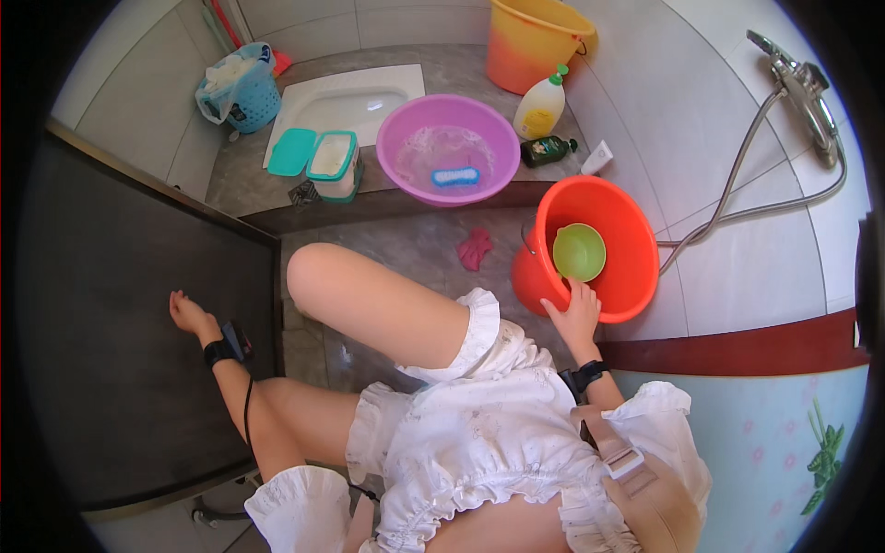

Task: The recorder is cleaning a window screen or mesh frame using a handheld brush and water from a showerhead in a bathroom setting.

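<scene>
My right hand (576,314) lies over the near rim of a red plastic bucket (626,228). Its fingers reach inside, close against the lower edge of a light green plastic dipper (579,252), and the thumb is spread to the left. Whether those fingers grip the dipper or only the rim cannot be made out. Out to the left, my left hand (190,312) is loosely curled with nothing visible in it, in front of a dark door panel (138,387). Ahead, a purple basin (390,155) holds sudsy water and a blue-and-white scrubbing brush (455,177).
A raised step edge (276,220) crosses ahead, below a squat toilet (311,86). On it stand an opened teal-lidded tub (333,162), a pump bottle (541,110), a dark bottle (546,150) and an orange-yellow bucket (529,41). A pink cloth (475,249) lies on the floor. A shower hose (740,166) hangs right.
</scene>
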